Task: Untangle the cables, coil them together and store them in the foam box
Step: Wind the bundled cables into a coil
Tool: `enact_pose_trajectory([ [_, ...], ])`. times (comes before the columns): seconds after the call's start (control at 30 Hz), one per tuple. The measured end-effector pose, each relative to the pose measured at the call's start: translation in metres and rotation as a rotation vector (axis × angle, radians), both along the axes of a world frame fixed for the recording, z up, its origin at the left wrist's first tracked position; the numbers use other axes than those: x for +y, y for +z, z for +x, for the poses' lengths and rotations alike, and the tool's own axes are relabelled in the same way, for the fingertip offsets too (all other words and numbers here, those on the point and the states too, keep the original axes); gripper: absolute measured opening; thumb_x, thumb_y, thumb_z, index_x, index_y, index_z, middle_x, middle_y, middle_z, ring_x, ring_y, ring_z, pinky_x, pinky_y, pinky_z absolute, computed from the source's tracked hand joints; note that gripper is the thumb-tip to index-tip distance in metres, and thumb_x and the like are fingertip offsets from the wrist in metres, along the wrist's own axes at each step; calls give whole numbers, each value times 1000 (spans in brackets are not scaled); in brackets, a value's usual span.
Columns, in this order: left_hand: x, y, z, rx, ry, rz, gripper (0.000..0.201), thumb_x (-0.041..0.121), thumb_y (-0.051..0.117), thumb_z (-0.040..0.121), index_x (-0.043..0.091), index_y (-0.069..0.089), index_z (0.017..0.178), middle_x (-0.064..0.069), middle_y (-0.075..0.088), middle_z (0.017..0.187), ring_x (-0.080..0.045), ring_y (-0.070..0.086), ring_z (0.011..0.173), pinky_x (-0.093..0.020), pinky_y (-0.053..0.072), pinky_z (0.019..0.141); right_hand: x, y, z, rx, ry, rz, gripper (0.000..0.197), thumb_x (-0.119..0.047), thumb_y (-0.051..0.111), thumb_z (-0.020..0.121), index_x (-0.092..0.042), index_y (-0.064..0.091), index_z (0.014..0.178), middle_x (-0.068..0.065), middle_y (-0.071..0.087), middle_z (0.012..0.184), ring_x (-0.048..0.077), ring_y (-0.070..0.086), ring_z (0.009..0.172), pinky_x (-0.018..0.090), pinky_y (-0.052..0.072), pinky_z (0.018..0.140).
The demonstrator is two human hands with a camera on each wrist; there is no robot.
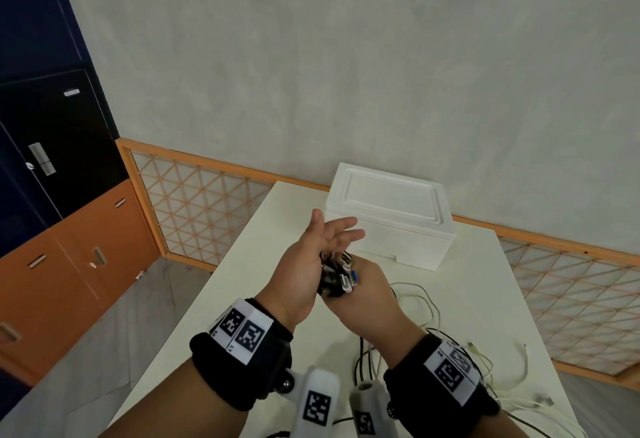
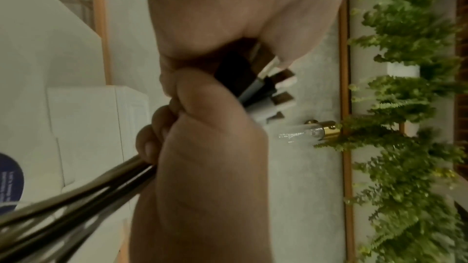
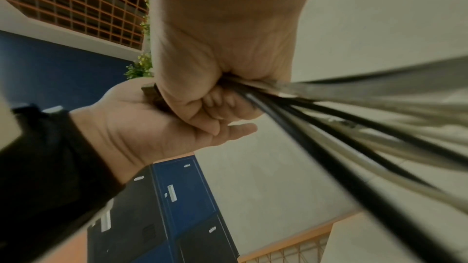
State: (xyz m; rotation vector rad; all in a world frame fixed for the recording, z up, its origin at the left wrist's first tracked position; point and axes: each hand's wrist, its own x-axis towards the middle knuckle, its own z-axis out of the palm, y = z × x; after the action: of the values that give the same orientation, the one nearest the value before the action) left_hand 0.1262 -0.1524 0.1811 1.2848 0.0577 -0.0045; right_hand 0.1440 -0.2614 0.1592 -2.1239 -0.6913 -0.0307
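The bunch of thin black and white cables (image 1: pixel 337 278) is sitting in the right hand (image 1: pixel 367 295), with the plug ends poking out of the top of the fist. The fingers of that hand are curling tight around the bunch, as the right wrist view is showing. The long loose parts are hanging down below the hand and trailing onto the pale surface (image 1: pixel 242 282) beside the right wrist, where they are lying in messy loops.

The left hand (image 1: pixel 311 264) is pressing flat against the plug ends. Its fingers are stretching out straight and are not closing around anything.

The white foam box with its lid on (image 1: pixel 391 216) is sitting on the surface just past both hands. Nothing is inside it yet, as far as I can tell, because the lid is covering it.

It looks like the plug ends are being lined up so the coiling can begin. Here is what could go wrong. The loose parts below the hand are looking crossed over each other, so winding them now could pull a knot tight. A plug end could slip out of the fist if the flat hand is pushing too hard. The trailing ends are lying near the edge of the surface, so a tug could make them drop off and drag. The lid also needs lifting first, and both hands are busy.
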Motion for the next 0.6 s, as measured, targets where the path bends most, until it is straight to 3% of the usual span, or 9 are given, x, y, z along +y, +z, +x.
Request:
enact_pose_trajectory([
  [0.13,-3,0,-6,-34,-3,204,54,54,27,95,29,72,108,18,66,121,2,48,124,-31,28,112,2,3,-6,-61,27,-108,44,-2,56,78,-35,34,59,-13,41,56,8,43,53,19,32,50],
  [0.2,1,1,-8,-13,-22,279,54,50,25,99,29,74,105,17,66,119,1,51,121,-30,34,108,2,4,-6,-63,33,-159,39,-2,55,79,-32,38,60,-10,44,58,8,41,54,19,29,50],
  [0.27,7,4,-8,40,-79,266,57,54,25,97,27,75,104,11,72,104,-4,58,112,-29,42,100,3,5,-4,-100,40,-256,19,-5,52,81,-20,52,69,1,55,65,12,43,58,17,26,49],
  [0.33,14,7,-5,124,-141,160,64,59,26,95,19,75,106,5,74,87,-10,64,101,-30,45,90,5,5,-2,-173,14,-353,8,-11,48,84,-14,55,83,5,59,73,17,48,64,17,23,46],
  [0.4,15,7,-2,204,-131,87,60,56,33,96,13,74,106,0,74,98,-15,65,102,-34,48,91,8,7,-3,-218,-22,-429,9,-12,49,85,-13,56,90,6,59,76,23,55,68,19,20,45],
  [0.47,11,3,-2,262,-63,116,44,46,43,97,17,76,102,-4,71,112,-21,65,107,-37,51,93,9,6,-4,-259,-59,-514,13,-9,64,74,-12,59,85,5,61,68,23,58,59,20,17,42],
  [0.53,5,-2,-3,288,-6,130,36,38,45,99,21,77,99,-5,71,112,-22,66,103,-32,55,77,8,7,-7,-317,-78,-582,24,-8,76,57,-13,60,75,0,58,56,17,56,45,18,13,39],
  [0.6,1,-5,-4,287,40,127,35,33,43,99,21,76,99,-2,72,106,-19,68,96,-24,53,62,9,9,-9,-289,-102,-610,24,-10,66,72,-11,61,96,5,65,77,22,64,66,27,29,49],
])
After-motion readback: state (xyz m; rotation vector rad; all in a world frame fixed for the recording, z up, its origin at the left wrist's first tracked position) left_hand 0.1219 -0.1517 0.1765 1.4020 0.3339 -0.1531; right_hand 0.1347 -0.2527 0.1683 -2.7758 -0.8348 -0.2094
